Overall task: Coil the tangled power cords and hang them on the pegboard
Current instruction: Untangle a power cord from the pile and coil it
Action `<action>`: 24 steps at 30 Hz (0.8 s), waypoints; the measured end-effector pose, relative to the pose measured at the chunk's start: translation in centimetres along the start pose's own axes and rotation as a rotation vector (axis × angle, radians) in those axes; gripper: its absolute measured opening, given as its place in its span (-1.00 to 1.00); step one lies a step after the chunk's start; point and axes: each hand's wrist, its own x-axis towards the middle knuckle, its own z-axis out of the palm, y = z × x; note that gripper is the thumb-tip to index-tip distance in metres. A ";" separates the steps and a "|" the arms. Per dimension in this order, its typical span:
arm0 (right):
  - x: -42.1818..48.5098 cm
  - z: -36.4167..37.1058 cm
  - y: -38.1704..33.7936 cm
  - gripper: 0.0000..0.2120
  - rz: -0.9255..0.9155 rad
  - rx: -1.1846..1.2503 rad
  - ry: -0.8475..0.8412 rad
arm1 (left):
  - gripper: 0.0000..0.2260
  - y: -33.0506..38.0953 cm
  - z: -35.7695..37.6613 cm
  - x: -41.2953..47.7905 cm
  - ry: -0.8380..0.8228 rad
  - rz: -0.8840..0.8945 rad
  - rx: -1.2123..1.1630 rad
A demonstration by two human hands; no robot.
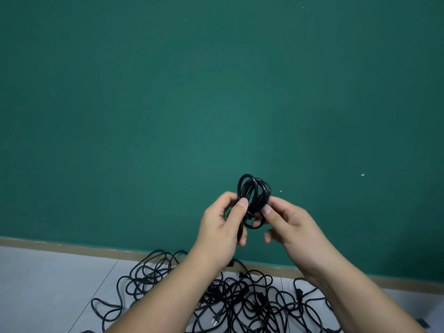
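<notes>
1 black rubber-sheathed power cord, wound into a tight bundle of loops point(253, 191), is held up in front of the dark green wall point(168, 92), a little right of centre and well above the floor. The left hand point(216, 231) grasps the bundle's lower left side, its thumb point(242, 204) pressed on the loops and its fingers curled round behind. The right hand point(290, 227) pinches the right side between thumb and forefinger, and its other fingers are loosely curled below with nothing in them. A dark strand seems to run down through the left palm, but where it ends I cannot tell. This cord looks coiled or nearly so, perhaps being tidied or secured, and it is not yet hung. Far more is left: a wide tangle of loose black cords point(240, 299) sprawls on the pale grey tiled floor point(48, 284), against the tan skirting strip point(72, 247). It spreads from left of centre to the near right, partly hidden by both forearms, and 1 2-pin plug point(213, 321) shows in it. No pegboard is recognisable. A few pale specks point(362, 174) dot the wall to the right, too small to say whether they are hooks, so I judge the task to be at an early stage
</notes>
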 end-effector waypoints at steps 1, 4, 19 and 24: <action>0.0 -0.2 -0.1 -0.74 -0.020 -0.041 -0.009 | -0.81 -0.1 0.0 0.0 -0.007 -0.006 -0.005; 0.1 -1.1 -0.1 -0.72 -0.072 -0.203 -0.041 | -0.81 -0.4 0.0 0.1 -0.042 -0.060 -0.025; 0.2 -0.7 -0.2 -0.63 -0.054 0.127 0.175 | -0.83 -1.5 0.5 0.4 -0.080 -0.221 -0.126; -0.3 1.0 -0.3 -0.51 -0.039 0.170 0.259 | -0.81 -2.0 0.7 0.2 -0.143 -0.205 -0.065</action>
